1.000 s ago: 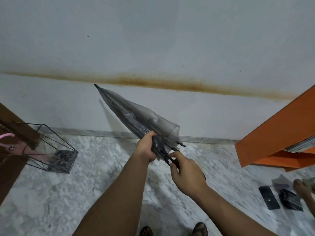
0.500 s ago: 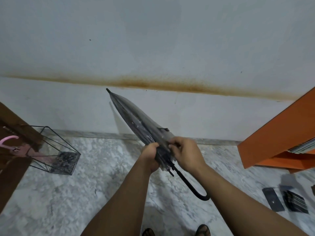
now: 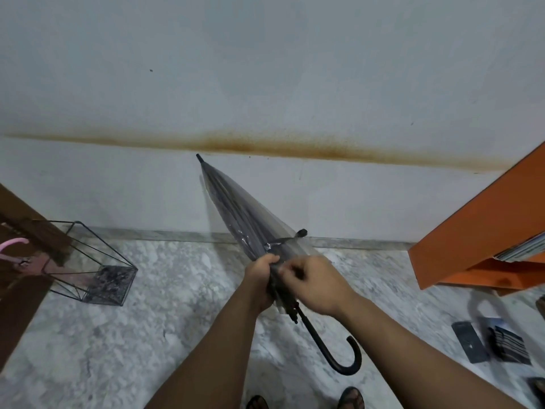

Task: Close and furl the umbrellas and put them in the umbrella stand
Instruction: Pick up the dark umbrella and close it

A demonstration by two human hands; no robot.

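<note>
From the head view, the clear umbrella [image 3: 240, 215] was held out in front of the person, tip up toward the wall, hooked handle [image 3: 339, 349] pointing down. The left hand [image 3: 261, 283] had its grip closed around the gathered canopy near the rib ends; the right hand [image 3: 314, 286] pinched the folds just beside it. The tie strap [image 3: 287, 240] hung loose, so furling looked unfinished. Next, I judged, the strap needed wrapping and fastening before the carry to the wire umbrella stand [image 3: 88, 268] on the floor at left, already holding a pink umbrella [image 3: 13, 246].

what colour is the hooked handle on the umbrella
Black, seen clearly in the head view: the handle curves below both hands on the clear umbrella.
</note>
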